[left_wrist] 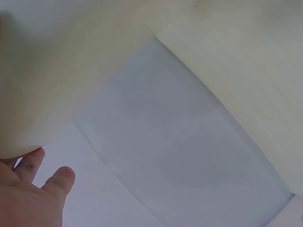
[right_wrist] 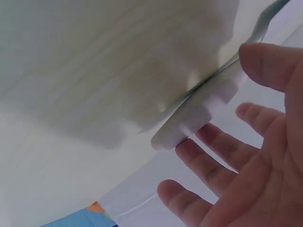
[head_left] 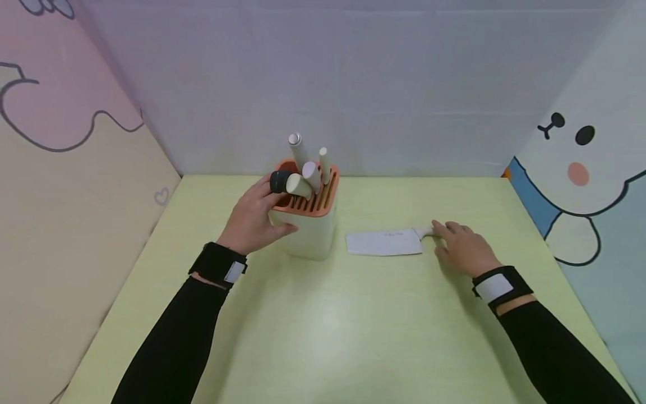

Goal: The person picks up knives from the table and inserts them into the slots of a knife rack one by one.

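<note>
A white knife block with an orange slotted top stands at the table's far middle. My left hand holds its left side, the thumb across the front and the fingers reaching up by the rim. Several handles rise from the block, among them a white handle and a black handle. To the right, a cleaver lies flat, its blade toward the block. Around the cleaver's pale handle, my right hand is spread with fingers apart; fingertips are at the handle's edge, whether touching I cannot tell.
The pale yellow-green table meets a lilac backdrop just behind the block. Side panels with cartoon drawings border it: a pink and cream panel at left, a white and blue panel at right.
</note>
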A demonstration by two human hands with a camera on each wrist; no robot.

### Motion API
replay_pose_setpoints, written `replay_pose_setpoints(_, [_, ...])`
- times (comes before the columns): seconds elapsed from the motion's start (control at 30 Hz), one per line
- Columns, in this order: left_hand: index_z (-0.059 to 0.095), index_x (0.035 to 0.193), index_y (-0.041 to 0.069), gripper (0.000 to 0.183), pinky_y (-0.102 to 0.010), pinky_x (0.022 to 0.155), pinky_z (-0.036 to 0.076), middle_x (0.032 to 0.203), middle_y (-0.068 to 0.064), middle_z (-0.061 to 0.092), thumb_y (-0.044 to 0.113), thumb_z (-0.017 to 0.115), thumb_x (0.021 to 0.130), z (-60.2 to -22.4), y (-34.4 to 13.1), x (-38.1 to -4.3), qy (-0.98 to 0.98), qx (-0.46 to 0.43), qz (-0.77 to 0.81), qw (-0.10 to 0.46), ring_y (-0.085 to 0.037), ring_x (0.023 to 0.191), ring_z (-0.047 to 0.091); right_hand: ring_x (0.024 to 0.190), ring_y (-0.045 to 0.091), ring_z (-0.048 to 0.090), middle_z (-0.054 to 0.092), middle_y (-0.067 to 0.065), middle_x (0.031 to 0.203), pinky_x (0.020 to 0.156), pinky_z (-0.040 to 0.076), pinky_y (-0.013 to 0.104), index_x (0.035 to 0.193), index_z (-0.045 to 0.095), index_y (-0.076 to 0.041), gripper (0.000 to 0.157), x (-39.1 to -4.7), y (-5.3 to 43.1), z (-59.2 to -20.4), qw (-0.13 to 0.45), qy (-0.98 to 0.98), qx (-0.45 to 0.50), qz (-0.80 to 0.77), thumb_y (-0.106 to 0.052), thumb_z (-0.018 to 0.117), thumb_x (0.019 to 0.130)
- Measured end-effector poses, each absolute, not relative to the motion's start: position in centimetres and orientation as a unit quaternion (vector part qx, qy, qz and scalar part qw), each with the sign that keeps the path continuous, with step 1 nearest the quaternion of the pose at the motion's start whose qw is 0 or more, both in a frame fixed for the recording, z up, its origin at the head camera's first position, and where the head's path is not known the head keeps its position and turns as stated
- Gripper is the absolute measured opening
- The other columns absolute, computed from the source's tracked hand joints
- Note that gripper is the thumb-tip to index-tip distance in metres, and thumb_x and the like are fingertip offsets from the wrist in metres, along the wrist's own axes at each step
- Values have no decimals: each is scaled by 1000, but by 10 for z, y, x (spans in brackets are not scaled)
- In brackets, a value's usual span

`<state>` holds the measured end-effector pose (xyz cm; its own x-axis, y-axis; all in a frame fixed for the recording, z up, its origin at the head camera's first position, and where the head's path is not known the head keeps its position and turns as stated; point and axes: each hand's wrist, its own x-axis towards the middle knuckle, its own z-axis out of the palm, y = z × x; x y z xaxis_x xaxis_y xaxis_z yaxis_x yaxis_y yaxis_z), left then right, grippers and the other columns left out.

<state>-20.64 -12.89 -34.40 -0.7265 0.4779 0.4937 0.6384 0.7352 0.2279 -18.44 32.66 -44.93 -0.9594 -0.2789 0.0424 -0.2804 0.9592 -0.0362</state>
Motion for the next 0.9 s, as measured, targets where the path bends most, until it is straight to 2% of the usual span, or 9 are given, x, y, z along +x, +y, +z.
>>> replay_pose_setpoints(0.1, [58,126,13,74,-45,105,34,129,-3,54,36,84,60,-346,-129,-206,-907,-310,-198,207,-21,131,33,106,47,48,47,30,125,82,47,61,142,34,-3,65,-191,335,-449,16,-989,140,54,-19,63,85])
replay_pose_setpoints(0.27, [58,126,13,75,-45,105,34,130,-3,53,37,84,60,-347,-129,-205,-907,-309,-196,208,-22,132,33,109,48,46,46,33,125,86,45,59,141,31,2,66,-205,349,-453,-32,-984,152,83,-19,62,87])
replay_pose_setpoints(0.4, [57,127,13,76,-45,107,32,129,-5,54,38,83,60,-346,-130,-205,-907,-314,-189,210,-22,134,29,110,46,47,48,31,124,88,45,58,138,37,2,63,-213,356,-456,-48,-980,165,96,-22,63,87])
replay_pose_setpoints(0.7, [59,124,13,73,-45,103,37,128,0,53,35,84,60,-347,-130,-208,-902,-315,-205,211,-19,129,35,99,38,54,56,24,111,81,49,54,123,53,3,50,-221,363,-458,-16,-977,191,92,-23,67,83])
replay_pose_setpoints(0.9, [60,123,13,72,-45,102,38,127,0,53,35,84,59,-350,-130,-209,-903,-313,-204,212,-19,128,36,86,30,56,60,15,97,74,50,48,111,62,-1,38,-225,368,-462,-2,-975,198,98,-24,69,82])
